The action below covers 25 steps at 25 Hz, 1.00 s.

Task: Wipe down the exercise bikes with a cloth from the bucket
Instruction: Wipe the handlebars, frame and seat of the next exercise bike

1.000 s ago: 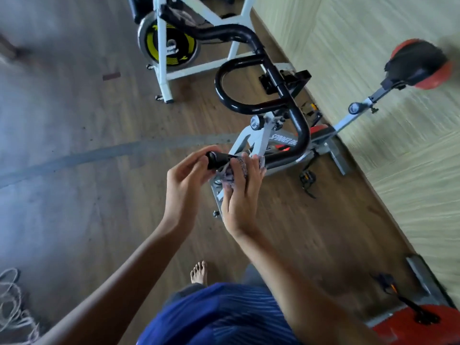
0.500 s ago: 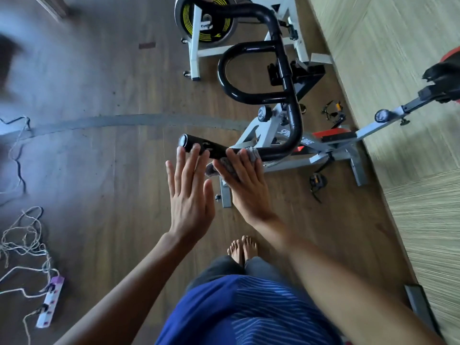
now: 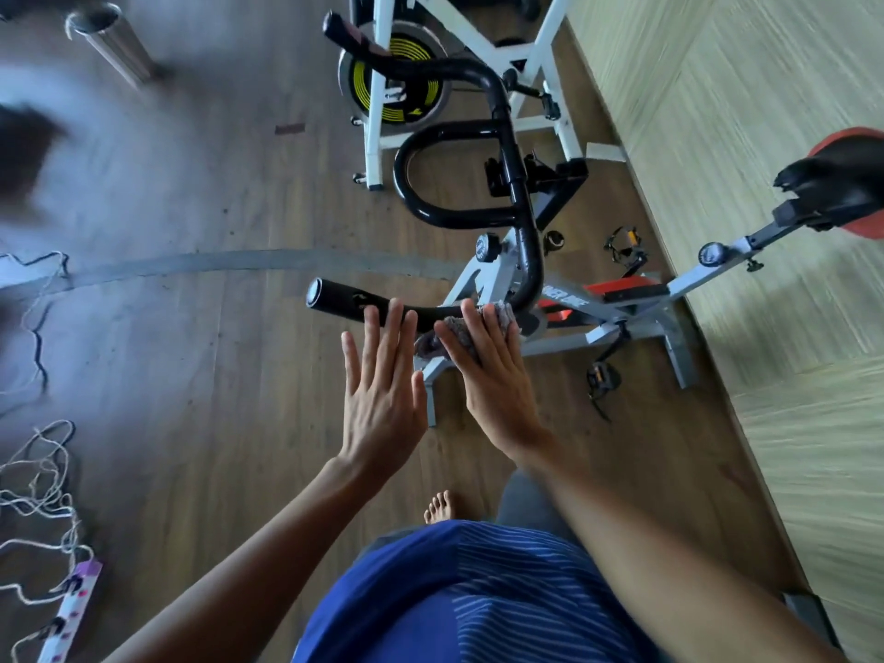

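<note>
from the head camera, the right hand (image 3: 492, 375) presses a grey cloth (image 3: 459, 330) flat-fingered against the near bar of the black handlebar (image 3: 519, 217), the cloth pinned between palm and tube rather than fisted. half a second ago the cloth sat a little nearer the bar's capped end; now it lies closer to the bend, so the wipe seems to be travelling inward along the tube. the left hand (image 3: 382, 394), which a second ago pinched the grip end (image 3: 335, 299), is let go and spread open, fingertips (image 3: 382, 320) just touching or just short of the bar beside the cloth; i cannot tell which. that suggests the bar no longer needs steadying and this stretch is nearly done. the cloth looks nubby and soft, bunched below the fingers; the handlebar is glossy round tubing bent in loops; the bike frame (image 3: 622, 306) beyond the grip is pale painted metal with red panels. a second bike (image 3: 397, 83) stands further off, white with a yellow-marked wheel. no bucket is in view.
</note>
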Available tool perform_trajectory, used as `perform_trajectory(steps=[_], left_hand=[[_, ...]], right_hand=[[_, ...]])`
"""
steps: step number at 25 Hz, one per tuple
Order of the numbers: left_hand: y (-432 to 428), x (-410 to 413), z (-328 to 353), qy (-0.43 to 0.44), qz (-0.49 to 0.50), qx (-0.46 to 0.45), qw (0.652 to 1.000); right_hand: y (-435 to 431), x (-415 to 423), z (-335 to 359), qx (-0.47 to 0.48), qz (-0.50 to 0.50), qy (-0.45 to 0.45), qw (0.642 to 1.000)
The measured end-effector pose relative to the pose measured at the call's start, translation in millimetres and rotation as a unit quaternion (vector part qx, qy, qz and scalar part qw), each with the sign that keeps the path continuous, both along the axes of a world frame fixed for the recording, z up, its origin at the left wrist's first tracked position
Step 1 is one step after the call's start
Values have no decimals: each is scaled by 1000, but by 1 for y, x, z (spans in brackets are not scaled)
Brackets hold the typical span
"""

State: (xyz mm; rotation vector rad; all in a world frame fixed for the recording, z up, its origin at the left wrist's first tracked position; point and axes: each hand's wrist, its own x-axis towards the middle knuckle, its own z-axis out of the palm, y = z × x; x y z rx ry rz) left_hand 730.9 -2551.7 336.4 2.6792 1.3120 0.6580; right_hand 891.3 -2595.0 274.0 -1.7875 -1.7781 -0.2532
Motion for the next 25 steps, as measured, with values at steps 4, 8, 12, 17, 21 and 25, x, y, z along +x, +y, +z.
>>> perform_trajectory(steps=[4, 8, 12, 17, 21, 25], left_hand=[[-10, 27, -10, 18, 57, -4, 998], [-30, 60, -19, 3, 119, -41, 992], [-46, 97, -23, -56, 194, -65, 977], [-55, 131, -28, -109, 252, -53, 960], [-56, 146, -31, -118, 297, -50, 946], [-52, 157, -34, -110, 317, -41, 941]], right_hand=[[-6, 38, -3, -11, 83, -9, 996], [-3, 82, -3, 0, 185, -11, 983], [8, 125, -1, -23, 279, 16, 960], [29, 165, -2, -43, 386, 40, 921], [49, 191, -1, -78, 433, 60, 896], [75, 215, 2, -122, 483, 75, 864]])
